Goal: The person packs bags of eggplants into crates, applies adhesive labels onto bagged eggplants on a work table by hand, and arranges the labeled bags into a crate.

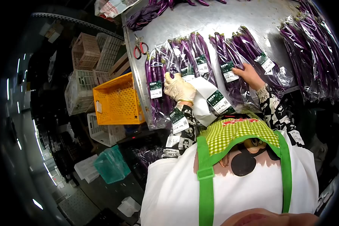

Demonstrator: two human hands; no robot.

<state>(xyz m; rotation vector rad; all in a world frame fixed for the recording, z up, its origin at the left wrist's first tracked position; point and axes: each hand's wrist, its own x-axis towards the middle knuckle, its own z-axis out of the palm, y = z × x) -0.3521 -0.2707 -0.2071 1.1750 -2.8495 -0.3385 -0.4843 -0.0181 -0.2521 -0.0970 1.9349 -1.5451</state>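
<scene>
My left hand, in a pale glove, has its fingers curled round the end of a white strip of labels. The strip trails right and down and carries a green-and-white label. Another such label lies over my left sleeve. With fingers bent, my bare right hand has a fingertip at the edge of the label on a clear bag of eggplants. Labelled eggplant bags lie beside my left hand, and another lies just beyond my right hand.
The metal table also holds red-handled scissors, a dark purple glove and loose eggplants. Several bagged bunches are piled at the right. A yellow crate and pale baskets stand left of the table.
</scene>
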